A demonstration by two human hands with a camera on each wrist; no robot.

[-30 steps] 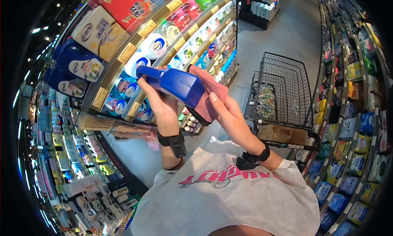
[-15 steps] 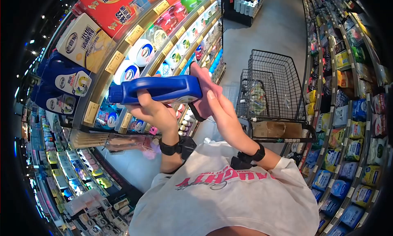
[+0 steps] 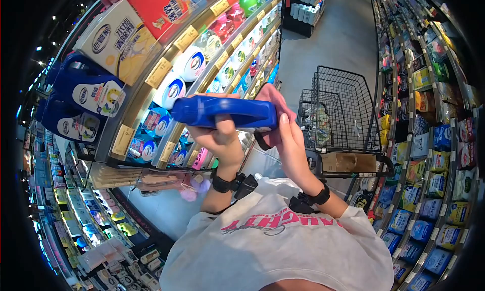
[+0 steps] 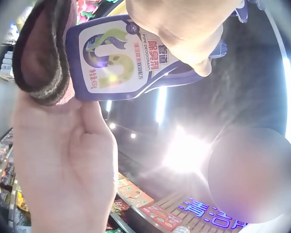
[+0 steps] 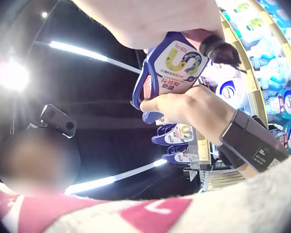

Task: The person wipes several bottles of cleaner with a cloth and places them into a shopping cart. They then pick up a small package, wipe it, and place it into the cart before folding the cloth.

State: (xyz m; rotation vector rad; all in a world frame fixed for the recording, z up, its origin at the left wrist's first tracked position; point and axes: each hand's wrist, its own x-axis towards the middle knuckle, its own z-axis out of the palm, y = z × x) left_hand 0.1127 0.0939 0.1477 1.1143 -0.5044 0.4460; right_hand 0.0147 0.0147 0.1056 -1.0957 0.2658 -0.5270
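My left hand (image 3: pixel 220 139) holds a blue bottle (image 3: pixel 252 109) by its handle, one finger curled through the opening. The bottle lies sideways, cap to the left and base to the right. Its white label (image 4: pixel 126 56), seen in the left wrist view, reads "PIPE DEODORANT". My right hand (image 3: pixel 294 147) presses a folded pink cloth (image 3: pixel 285 107) with a dark edge around the base end, thumb on the outside. In the left wrist view this cloth (image 4: pixel 43 53) forms an open loop beside the base. Most right fingers are hidden behind it in the head view.
Shelves on the left hold similar blue bottles (image 3: pixel 83 91), a white-and-yellow box (image 3: pixel 116 41) and white bottles (image 3: pixel 189 64). A black wire cart (image 3: pixel 348 109) carrying a cardboard box (image 3: pixel 348 163) stands ahead right. Shelves of packets (image 3: pixel 437 177) line the right side.
The bottle has turned from a slant, with its base facing up, to lying sideways, then shifted right. The cloth has stayed at its base, with both hands moving along.
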